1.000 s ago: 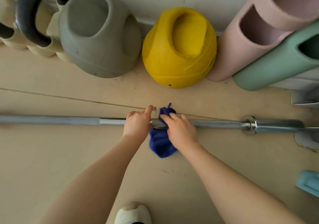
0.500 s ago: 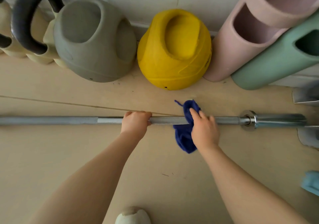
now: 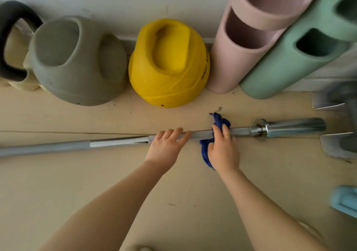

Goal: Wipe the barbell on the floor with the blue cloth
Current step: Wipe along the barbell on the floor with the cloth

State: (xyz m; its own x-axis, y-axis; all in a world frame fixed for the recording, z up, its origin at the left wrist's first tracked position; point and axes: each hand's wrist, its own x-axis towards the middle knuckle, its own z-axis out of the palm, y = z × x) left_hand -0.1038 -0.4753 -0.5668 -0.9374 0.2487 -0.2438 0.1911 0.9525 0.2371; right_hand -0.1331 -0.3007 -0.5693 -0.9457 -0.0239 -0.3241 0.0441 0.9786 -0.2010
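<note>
Head view: right hand [image 3: 224, 150] clenched around blue cloth [image 3: 207, 154] on barbell [image 3: 202, 134], left hand [image 3: 166, 148] loose-fingered atop it.

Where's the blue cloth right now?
Head view, right of centre: blue cloth wrapped over the barbell under the right hand, between the left hand and the collar.

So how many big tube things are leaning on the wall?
2 in view: a pink foam tube beside the yellow ball-shaped weight, and a green foam tube right of the pink one. More may sit beyond the picture's edge.
</note>
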